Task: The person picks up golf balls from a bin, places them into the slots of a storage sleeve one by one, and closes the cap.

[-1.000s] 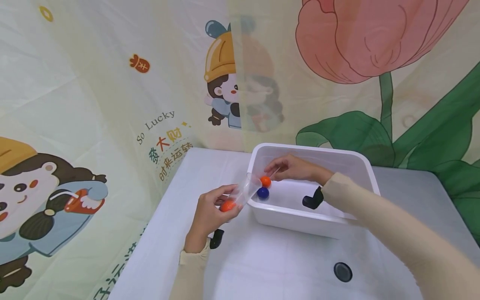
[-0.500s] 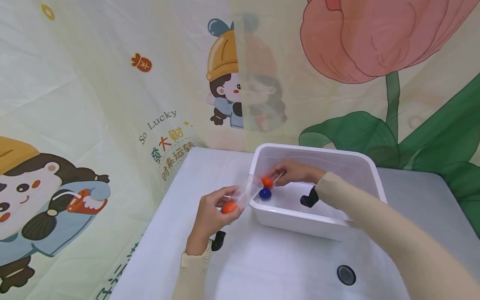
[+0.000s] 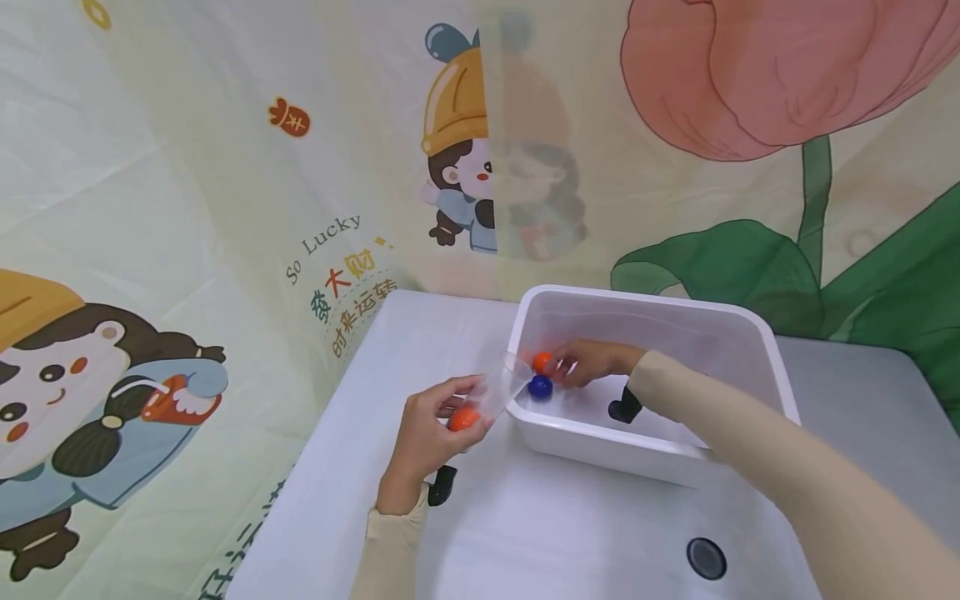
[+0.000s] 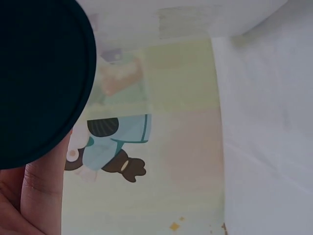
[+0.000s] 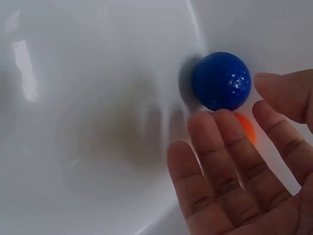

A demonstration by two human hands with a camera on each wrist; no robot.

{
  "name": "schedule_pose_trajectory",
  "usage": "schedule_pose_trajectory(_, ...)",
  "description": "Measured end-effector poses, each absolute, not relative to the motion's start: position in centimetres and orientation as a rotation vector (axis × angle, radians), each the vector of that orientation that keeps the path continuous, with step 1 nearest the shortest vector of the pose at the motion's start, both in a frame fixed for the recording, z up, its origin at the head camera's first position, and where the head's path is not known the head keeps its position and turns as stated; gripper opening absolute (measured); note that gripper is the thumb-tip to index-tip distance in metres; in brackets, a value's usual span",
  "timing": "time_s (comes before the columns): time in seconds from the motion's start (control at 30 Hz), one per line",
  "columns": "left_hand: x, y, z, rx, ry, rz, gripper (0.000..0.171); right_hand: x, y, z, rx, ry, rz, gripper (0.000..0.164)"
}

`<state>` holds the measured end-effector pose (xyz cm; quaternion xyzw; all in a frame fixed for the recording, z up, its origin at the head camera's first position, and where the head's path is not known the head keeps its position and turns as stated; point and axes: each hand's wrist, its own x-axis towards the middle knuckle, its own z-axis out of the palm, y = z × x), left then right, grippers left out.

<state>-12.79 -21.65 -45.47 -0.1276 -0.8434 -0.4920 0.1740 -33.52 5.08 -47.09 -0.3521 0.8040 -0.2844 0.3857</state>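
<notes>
My left hand holds a tilted clear plastic cup with an orange ball low inside it. The cup's mouth leans over the left rim of a white bin. In the left wrist view, a dark round disc covers the upper left, with fingers just below it. Inside the bin, a blue ball and a second orange ball lie close together by the left wall. My right hand reaches down there, fingers spread, thumb apart, fingertips right beside the balls. Its fingers partly hide that orange ball.
A round black disc lies on the white table in front of the bin. Printed curtains hang behind and to the left. The bin's raised walls surround my right hand.
My right hand has moved lower into the bin, with its fingers now nearer the blue ball. The left hand keeps the cup tilted at the rim. The head view has shifted slightly.
</notes>
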Motion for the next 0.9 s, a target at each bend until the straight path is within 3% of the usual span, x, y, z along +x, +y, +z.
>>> schedule_pose_trajectory(0.4, -13.0, -22.0, -46.2, -0.363, -2.38, -1.392, 0.046, -32.9, 3.5, -48.1, -1.025, 2.164, -0.478, 0.052)
schedule_pose_trajectory(0.67, -12.9, -21.9, -46.0, -0.338, -2.405, -1.403, 0.046, -31.6, 2.8, -48.4, -1.01, 2.28, -0.293, 0.037)
schedule_pose_trajectory(0.9, -12.7, -22.0, -46.1, -0.324, -2.412, -1.397, 0.046, -31.9, 2.4, -49.3, -1.058, 2.323, -0.255, 0.038)
